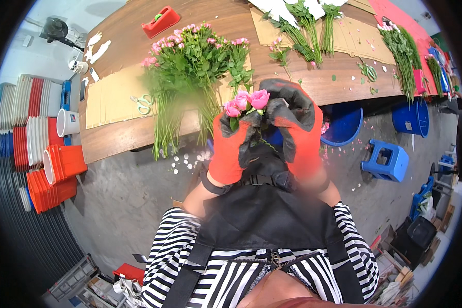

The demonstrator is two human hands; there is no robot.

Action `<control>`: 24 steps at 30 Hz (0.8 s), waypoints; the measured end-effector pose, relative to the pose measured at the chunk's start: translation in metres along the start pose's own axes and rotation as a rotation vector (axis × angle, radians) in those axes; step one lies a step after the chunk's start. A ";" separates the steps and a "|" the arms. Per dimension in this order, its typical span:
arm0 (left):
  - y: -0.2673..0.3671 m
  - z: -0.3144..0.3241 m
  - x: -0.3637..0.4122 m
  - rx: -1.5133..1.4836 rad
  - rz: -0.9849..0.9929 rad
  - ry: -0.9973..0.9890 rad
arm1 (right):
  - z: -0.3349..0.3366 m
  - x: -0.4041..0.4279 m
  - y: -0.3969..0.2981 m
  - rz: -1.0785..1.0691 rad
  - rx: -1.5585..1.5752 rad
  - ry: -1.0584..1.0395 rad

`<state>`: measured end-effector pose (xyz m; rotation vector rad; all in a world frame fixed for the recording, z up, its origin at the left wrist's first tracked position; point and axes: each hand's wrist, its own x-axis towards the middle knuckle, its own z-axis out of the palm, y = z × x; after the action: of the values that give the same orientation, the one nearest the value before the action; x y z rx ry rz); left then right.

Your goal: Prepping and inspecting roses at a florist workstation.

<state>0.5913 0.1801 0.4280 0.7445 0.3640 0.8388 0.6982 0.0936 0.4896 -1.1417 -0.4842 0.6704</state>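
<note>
Pink roses (pixel 241 101) on a green stem stand between my hands, close to my body. My left hand (pixel 235 142), in a red glove with black coating, is closed around the stem just under the blooms. My right hand (pixel 294 119), gloved alike, has its fingers bent beside the rightmost bloom; what its fingertips hold is hidden. Ahead, a large pile of pink spray roses (pixel 200 57) lies on the wooden table (pixel 131 143), stems over the near edge. Green-handled scissors (pixel 141 104) lie on cardboard to its left, and another pair of scissors (pixel 369 72) lies at the right.
A red tape dispenser (pixel 161 22) stands at the back. Rose bunches (pixel 312 34) lie on cardboard (pixel 354 36). Blue bins (pixel 342 123) and a blue stool (pixel 387 161) stand on the floor at the right; orange buckets (pixel 63 165) are stacked at the left.
</note>
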 end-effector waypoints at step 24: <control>0.025 0.005 0.007 0.485 -0.076 -0.128 | -0.015 0.007 0.009 -0.074 -0.299 -0.043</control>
<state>0.5856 0.1945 0.4493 1.2206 0.4852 0.6308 0.7112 0.0912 0.4756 -1.3842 -0.6764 0.5706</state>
